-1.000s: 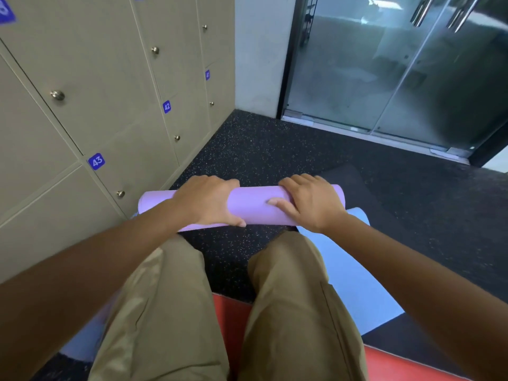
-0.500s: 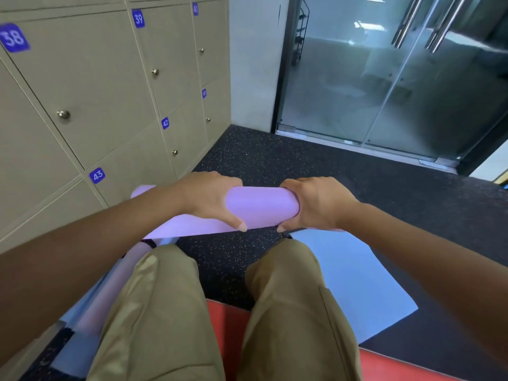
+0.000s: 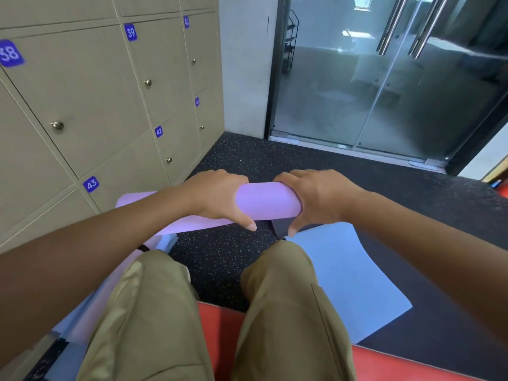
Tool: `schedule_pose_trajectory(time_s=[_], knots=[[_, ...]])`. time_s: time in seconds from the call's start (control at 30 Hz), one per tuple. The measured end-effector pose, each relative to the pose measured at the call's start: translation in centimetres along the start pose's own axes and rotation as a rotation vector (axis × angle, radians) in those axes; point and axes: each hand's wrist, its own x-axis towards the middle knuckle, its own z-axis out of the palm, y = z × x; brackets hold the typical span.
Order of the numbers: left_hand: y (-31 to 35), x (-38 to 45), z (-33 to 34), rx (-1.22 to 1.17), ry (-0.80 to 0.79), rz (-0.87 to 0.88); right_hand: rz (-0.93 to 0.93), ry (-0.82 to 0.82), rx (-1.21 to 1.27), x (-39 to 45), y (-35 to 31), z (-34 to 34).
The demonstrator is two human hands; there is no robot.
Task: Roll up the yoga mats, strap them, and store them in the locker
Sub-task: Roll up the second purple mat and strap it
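While the person sat with both knees bent in khaki trousers [image 3: 154, 320], 2 bare forearms reached forward and met over a rolled purple yoga mat [image 3: 264, 200]. The roll was held crosswise above the knees, clear of the dark speckled floor [image 3: 220, 257], its left end pointing toward the lockers. The left hand [image 3: 217, 199] gripped the roll from above near its middle, fingers curled over the far side and the thumb hooked under the near edge. The right hand [image 3: 316, 199] cupped the roll's right end, fingers wrapped over the top and the thumb pointing down below it. Both wrists were bent slightly downward, with the elbows spread wide to either side of the view.

Below the right hand, a light blue mat [image 3: 346, 281] lay flat on the floor beside the right knee. More purple and light blue mat material [image 3: 90, 312] lay by the left leg, partly hidden by the left arm. A red cushioned surface [image 3: 220, 334] showed between and under the legs.

To the left stood beige lockers [image 3: 90, 100], all shut, with blue number tags 38, 39, 40, 41, 42 and 43. Ahead on the right were glass doors [image 3: 384, 78] with metal handles.
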Motion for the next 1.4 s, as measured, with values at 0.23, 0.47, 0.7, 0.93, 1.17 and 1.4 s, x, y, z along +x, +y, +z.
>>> schedule_pose_trajectory(time_s=[0.23, 0.47, 0.7, 0.93, 1.17, 1.4], knots=[[1.9, 0.3, -0.4, -0.173, -0.043, 0.013, 0.039, -0.009, -0.123, -0.9, 0.6, -2.1], [5.1, 1.1, -0.1, -0.071, 0.165, 0.055, 0.049, 0.038, -0.166, -2.4, 0.7, -3.7], [5.2, 1.6, 1.7, -0.434, 0.324, 0.035, -0.017, 0.319, -0.139, -6.5, 3.2, -6.8], [6.9, 0.6, 3.7, -0.969, 0.448, 0.06, 0.066, 0.468, 0.545, -8.3, 3.9, -7.3], [7.6, -1.8, 7.2, -1.205, 0.471, 0.066, -0.01, 0.445, 0.775, -7.2, -0.5, -6.5], [7.8, -4.4, 10.8, -1.328, 0.433, -0.027, -0.192, 0.424, 0.674, -5.9, -4.0, -5.7]])
